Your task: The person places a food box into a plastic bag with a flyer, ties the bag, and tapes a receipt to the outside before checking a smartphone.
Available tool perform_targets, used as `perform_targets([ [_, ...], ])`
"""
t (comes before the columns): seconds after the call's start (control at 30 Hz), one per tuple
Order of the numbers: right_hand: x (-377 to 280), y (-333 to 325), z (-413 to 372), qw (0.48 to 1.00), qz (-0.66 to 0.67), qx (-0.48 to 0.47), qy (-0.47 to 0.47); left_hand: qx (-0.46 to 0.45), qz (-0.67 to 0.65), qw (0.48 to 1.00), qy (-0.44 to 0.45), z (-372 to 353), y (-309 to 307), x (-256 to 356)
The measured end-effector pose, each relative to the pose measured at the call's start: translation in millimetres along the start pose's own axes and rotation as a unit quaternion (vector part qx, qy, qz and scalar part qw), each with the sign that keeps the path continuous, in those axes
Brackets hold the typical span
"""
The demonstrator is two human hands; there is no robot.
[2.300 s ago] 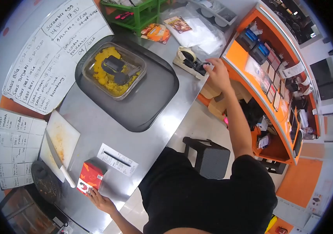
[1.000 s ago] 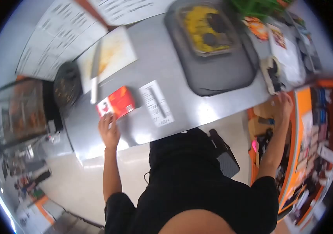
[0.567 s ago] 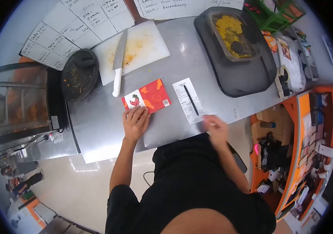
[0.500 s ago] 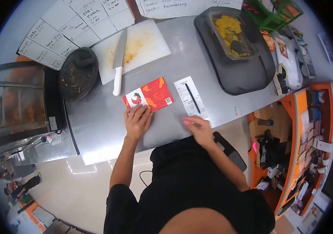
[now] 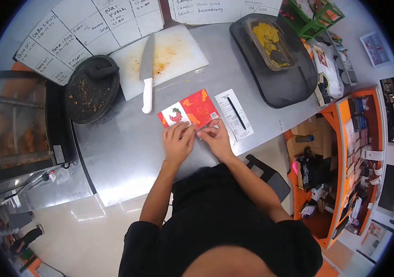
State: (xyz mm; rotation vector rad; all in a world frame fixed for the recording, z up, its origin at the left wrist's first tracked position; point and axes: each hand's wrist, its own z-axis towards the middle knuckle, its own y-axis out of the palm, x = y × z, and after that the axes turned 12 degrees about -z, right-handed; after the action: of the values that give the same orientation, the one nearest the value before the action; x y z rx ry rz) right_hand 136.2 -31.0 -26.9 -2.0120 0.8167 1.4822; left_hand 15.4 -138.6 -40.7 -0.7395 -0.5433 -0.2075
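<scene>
**Both hands at the red box**

My left hand point(image 5: 177, 141) lies flat and open, fingers stretched forward, with the fingertips pressing on the near edge of the red box point(image 5: 192, 107). My right hand point(image 5: 215, 137) is just beside it, thumb and fingertips drawn together at the same near edge. I cannot tell whether they pinch anything. The two hands almost touch.

The box lies flat on the steel table point(image 5: 123, 152), close to the table's near edge and right in front of me, with its white end toward my left. Just to its right lies a paper receipt point(image 5: 242, 128) with a dark pen point(image 5: 236, 113) resting on it.

Beyond the box a white cutting board point(image 5: 174, 46) carries orange stains and a knife point(image 5: 147, 74). The blade is on the board and the white handle pokes off it toward the box. To the left of the board sits a dark stone mortar point(image 5: 88, 87) flecked with scraps, and past that, at the table's left end, a glass-fronted warmer cabinet point(image 5: 7, 124).

Far right on the table there is a dark tray point(image 5: 289, 83) holding a clear dish point(image 5: 271, 39) of yellow food, well apart from the box.
</scene>
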Motion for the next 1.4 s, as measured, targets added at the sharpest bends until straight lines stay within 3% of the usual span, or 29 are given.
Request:
perform_targets([
  [0.1, 5, 4, 3, 1.0, 0.014, 0.01, -0.017, -0.033, 0.027, 0.999, 0.01, 1, -5, 1],
  [0.47, 27, 4, 9, 0.995, -0.002, 0.056, -0.086, -0.013, 0.009, 1.0, 0.011, 9, -4, 9],
  [0.53, 27, 1, 7, 0.977, -0.174, 0.097, -0.08, -0.01, 0.002, 1.0, 0.011, 19, -7, 13],
  [0.57, 27, 2, 7, 0.976, -0.174, 0.104, -0.08, -0.013, -0.003, 1.0, 0.016, 19, -5, 11],
  [0.63, 20, 2, 7, 0.936, -0.305, 0.118, -0.127, -0.02, 0.016, 0.999, 0.035, 19, 0, 4],
  [0.7, 10, -10, 2, 0.941, -0.306, 0.101, -0.107, -0.022, 0.021, 0.999, 0.044, 18, 3, 2],
  [0.77, 5, -30, -2, 0.908, -0.352, 0.175, -0.148, -0.027, 0.048, 0.997, 0.054, 15, 5, 2],
  [0.83, 3, -57, -1, 0.887, -0.346, 0.26, -0.159, -0.052, 0.042, 0.997, 0.038, 14, 4, 3],
  [0.9, -7, -88, -7, 0.889, -0.32, 0.31, -0.106, -0.077, 0.034, 0.996, 0.026, 18, -4, 8],
  [0.97, -9, -122, -12, 0.88, -0.315, 0.344, -0.084, -0.177, 0.097, 0.976, -0.077, 39, -13, 26],
  [1.1, -11, -204, -19, 0.853, -0.296, 0.419, -0.098, -0.276, 0.211, 0.933, -0.094, 43, 0, 20],
  [1.13, -7, -230, -18, 0.864, -0.288, 0.397, -0.112, -0.293, 0.214, 0.926, -0.1, 45, -1, 24],
  [1.23, -31, -307, -9, 0.851, -0.201, 0.457, -0.162, -0.31, 0.237, 0.915, -0.1, 50, -1, 30],
  [1.3, -55, -369, -1, 0.84, -0.183, 0.487, -0.151, -0.343, 0.266, 0.889, -0.144, 57, 2, 40],
  [1.37, -49, -458, 26, 0.783, -0.249, 0.539, -0.183, -0.385, 0.27, 0.86, -0.2, 75, 1, 65],
  [1.4, -51, -501, 42, 0.781, -0.245, 0.543, -0.187, -0.384, 0.254, 0.851, -0.252, 87, 3, 79],
])
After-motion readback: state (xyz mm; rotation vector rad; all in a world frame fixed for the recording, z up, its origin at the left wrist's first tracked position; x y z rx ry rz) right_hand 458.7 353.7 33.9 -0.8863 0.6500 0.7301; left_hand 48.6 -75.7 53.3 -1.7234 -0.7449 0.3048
